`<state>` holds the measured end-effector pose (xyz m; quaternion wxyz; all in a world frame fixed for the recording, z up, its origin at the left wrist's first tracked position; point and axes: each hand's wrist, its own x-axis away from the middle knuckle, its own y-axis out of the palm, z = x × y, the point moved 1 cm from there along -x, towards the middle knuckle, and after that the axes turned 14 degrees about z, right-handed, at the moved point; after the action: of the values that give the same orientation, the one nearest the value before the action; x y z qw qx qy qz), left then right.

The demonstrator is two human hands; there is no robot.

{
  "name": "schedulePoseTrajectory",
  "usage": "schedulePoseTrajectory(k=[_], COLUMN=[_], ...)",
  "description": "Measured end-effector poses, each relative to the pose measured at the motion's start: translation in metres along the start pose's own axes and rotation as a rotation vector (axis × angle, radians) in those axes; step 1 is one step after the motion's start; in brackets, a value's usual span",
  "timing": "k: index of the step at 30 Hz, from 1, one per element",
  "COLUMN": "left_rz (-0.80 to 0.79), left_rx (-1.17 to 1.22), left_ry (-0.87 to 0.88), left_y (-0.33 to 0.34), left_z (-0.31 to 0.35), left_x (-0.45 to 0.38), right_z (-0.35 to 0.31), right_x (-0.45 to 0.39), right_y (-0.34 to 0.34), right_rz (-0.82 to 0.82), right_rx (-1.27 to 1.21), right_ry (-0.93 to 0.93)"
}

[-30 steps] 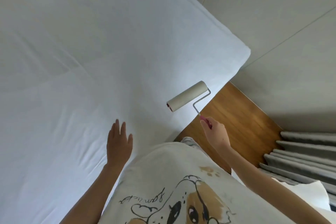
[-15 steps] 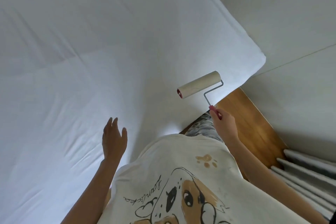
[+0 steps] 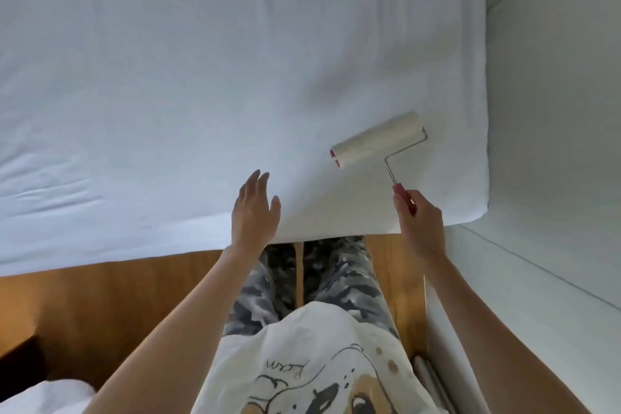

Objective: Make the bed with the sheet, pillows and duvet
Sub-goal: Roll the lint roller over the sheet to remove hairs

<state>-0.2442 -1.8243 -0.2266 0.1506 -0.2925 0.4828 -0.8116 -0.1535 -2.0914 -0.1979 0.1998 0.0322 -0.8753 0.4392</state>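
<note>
Right grip (image 3: pixel 420 222) round lint roller (image 3: pixel 378 143) handle, drum slanting up-right.

- Sheet (image 3: pixel 201 77): white, plain fabric, spread flat over the bed. The surface is mostly smooth; faint long creases are seen running across the upper part, and a patch of short wrinkles is seen well to the left of the left hand (image 3: pixel 255 208). The near edge hangs just below both hands, and the right-hand corner is rounded, just beyond the right hand (image 3: pixel 420 222).
- Lint roller (image 3: pixel 376 144): a cream cylinder with a pink end cap, a bent wire arm and a pink handle. It is held by the handle in the right hand, tilted, above the sheet and up-right of the left hand.
</note>
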Motion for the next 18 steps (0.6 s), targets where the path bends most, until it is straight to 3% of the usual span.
schedulePoseTrajectory(k=[6, 10, 13, 18], left_rz=[0.126, 0.269, 0.363, 0.478], left_rx=[-0.022, -0.112, -0.12, -0.161], left_ry=[0.073, -0.001, -0.079, -0.039], left_y=[0.117, 0.179, 0.211, 0.233], left_z=[0.005, -0.021, -0.042, -0.049], left_x=[-0.067, -0.108, -0.122, -0.124], right_z=[0.034, 0.049, 0.057, 0.064], right_x=[-0.102, -0.141, -0.164, -0.182], right_y=[0.05, 0.094, 0.123, 0.148], right_rz=[0.073, 0.116, 0.144, 0.126], right_rx=[-0.06, -0.091, -0.061, -0.009], right_ry=[-0.075, -0.109, -0.102, -0.088])
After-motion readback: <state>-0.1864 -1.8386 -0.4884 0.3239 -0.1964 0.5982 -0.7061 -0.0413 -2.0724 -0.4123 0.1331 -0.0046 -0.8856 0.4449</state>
